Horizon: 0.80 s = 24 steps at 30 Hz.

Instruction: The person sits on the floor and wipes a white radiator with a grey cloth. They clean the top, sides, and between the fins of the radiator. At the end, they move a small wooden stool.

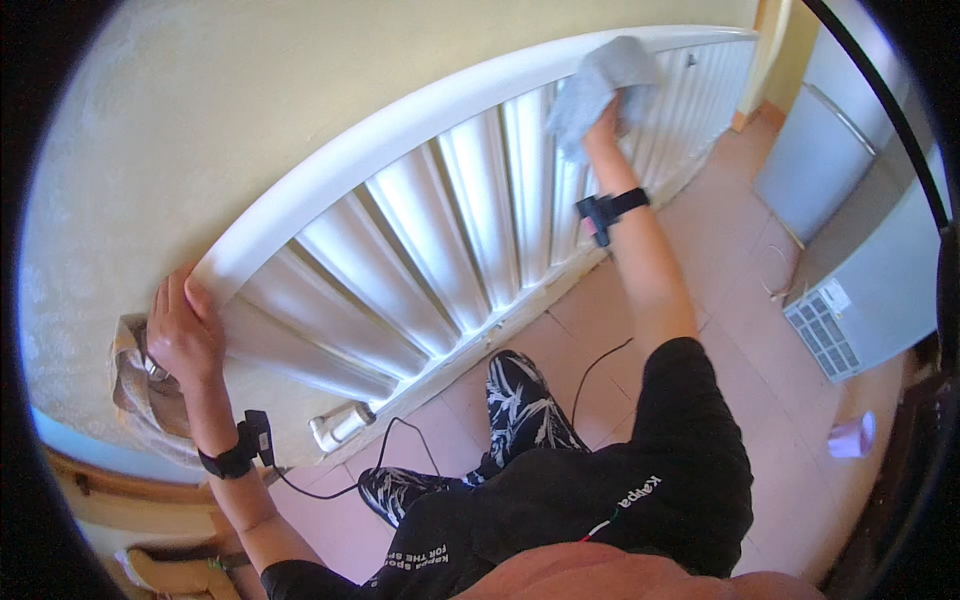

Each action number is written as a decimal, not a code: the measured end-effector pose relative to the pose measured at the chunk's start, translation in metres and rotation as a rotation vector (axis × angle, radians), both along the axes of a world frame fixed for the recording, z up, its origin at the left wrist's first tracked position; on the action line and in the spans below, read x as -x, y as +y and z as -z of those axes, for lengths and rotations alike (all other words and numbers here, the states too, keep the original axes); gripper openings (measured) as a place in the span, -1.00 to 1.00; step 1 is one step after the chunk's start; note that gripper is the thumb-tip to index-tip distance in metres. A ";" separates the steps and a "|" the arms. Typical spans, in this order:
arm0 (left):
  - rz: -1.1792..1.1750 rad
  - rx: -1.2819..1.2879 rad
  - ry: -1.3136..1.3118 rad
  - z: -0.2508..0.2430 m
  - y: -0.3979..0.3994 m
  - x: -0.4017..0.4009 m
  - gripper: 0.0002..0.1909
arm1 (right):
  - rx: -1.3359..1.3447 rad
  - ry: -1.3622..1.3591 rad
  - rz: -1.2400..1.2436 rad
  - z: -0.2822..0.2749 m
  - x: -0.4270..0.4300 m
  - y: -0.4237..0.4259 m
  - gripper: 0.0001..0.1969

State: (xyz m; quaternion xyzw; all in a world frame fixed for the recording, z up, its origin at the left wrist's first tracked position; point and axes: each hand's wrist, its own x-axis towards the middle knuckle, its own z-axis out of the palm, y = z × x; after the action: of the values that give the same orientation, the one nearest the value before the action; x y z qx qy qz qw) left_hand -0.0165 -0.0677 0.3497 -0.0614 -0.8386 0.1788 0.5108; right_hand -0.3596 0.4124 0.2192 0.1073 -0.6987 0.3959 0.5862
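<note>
A white metal radiator (420, 199) runs along the wall, its rounded top rail curving across the view. My right hand (609, 124) holds a light grey-blue cloth (616, 67) against the radiator's top rail and upper front, towards its far right part; the cloth covers most of the fingers. At the left end of the top rail, my left hand (185, 326) grips the rail's corner. Just beside and below that hand, a patterned cloth (142, 405) hangs around a metal fitting. Black straps with small devices are on both wrists.
A white pipe fitting (343, 427) sits at the radiator's lower left. A black cable (382, 446) trails near my feet on the pink tiled floor (735, 300). A refrigerator (817, 165), a white appliance with a vent grille (870, 285) and a pale purple cup (853, 436) are on the right.
</note>
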 end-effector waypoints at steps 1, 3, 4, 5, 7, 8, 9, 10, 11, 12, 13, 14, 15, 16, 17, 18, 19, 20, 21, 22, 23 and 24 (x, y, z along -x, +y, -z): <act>0.033 -0.001 0.016 0.003 0.002 0.004 -0.75 | 0.054 -0.026 -0.031 0.000 -0.016 -0.022 -0.52; -0.060 -0.033 -0.002 0.008 -0.007 0.004 -0.77 | 0.168 -0.057 -0.096 -0.001 -0.046 -0.066 -0.45; -0.019 -0.037 0.006 0.011 -0.008 0.006 -0.77 | 0.198 -0.054 -0.105 -0.005 -0.059 -0.081 -0.42; 0.008 -0.033 0.012 0.010 -0.010 0.004 -0.77 | 0.153 -0.062 -0.073 -0.007 -0.071 -0.096 -0.38; -0.072 -0.046 -0.052 0.012 -0.015 0.001 -0.75 | -0.152 -0.139 0.167 -0.006 -0.093 -0.113 -0.33; -0.104 -0.058 -0.073 0.016 -0.022 0.005 -0.75 | -0.161 -0.158 0.124 -0.003 -0.098 -0.119 -0.33; -0.040 -0.063 -0.050 0.014 -0.016 0.009 -0.75 | -0.172 -0.172 0.088 0.000 -0.101 -0.117 -0.34; 0.011 -0.064 -0.034 0.013 -0.014 0.009 -0.76 | -0.181 -0.195 0.041 0.005 -0.108 -0.120 -0.34; 0.062 -0.065 -0.017 0.013 -0.010 0.010 -0.76 | -0.176 -0.190 0.025 0.011 -0.116 -0.120 -0.35; 0.102 -0.036 0.023 0.011 -0.007 0.009 -0.76 | -0.166 -0.179 0.002 0.014 -0.126 -0.124 -0.36; 0.075 -0.025 0.022 0.010 -0.010 0.009 -0.77 | -0.153 -0.162 -0.023 0.011 -0.130 -0.127 -0.37; 0.048 -0.014 0.020 0.011 -0.015 0.008 -0.77 | -0.224 -0.053 0.095 0.012 -0.126 -0.125 -0.39; 0.017 0.000 0.021 0.012 -0.019 0.007 -0.77 | -0.175 -0.103 0.076 0.007 -0.122 -0.121 -0.39; -0.028 -0.007 0.028 0.012 -0.018 0.005 -0.79 | -0.126 -0.152 0.056 0.000 -0.120 -0.115 -0.39; -0.030 -0.011 0.023 0.011 -0.018 0.003 -0.79 | -0.076 -0.201 0.033 -0.005 -0.113 -0.110 -0.40; -0.006 -0.027 0.020 0.014 -0.015 0.007 -0.79 | -0.219 -0.127 0.270 0.005 -0.091 -0.091 -0.43; -0.009 -0.027 0.003 0.013 -0.014 0.007 -0.80 | -0.107 -0.182 0.160 0.004 -0.087 -0.092 -0.43; 0.036 -0.039 0.053 0.011 -0.005 0.006 -0.81 | 0.003 -0.235 0.049 0.005 -0.086 -0.092 -0.44; 0.040 -0.044 0.037 0.013 -0.007 0.008 -0.80 | 0.109 -0.291 -0.061 0.007 -0.085 -0.092 -0.44; 0.038 -0.039 0.027 0.010 -0.009 0.005 -0.80 | 0.098 -0.284 0.025 0.018 -0.073 -0.091 -0.44; 0.036 -0.035 0.018 0.005 -0.009 0.004 -0.80 | 0.168 -0.193 -0.006 0.020 -0.055 -0.085 -0.43; 0.048 -0.045 0.030 0.005 -0.009 0.005 -0.80 | 0.230 -0.107 -0.033 0.019 -0.041 -0.078 -0.43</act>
State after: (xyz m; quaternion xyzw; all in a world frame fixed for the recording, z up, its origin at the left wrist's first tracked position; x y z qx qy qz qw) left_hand -0.0216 -0.0765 0.3444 -0.0672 -0.8330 0.1485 0.5287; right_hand -0.3186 0.3347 0.2000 0.0297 -0.6773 0.4881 0.5497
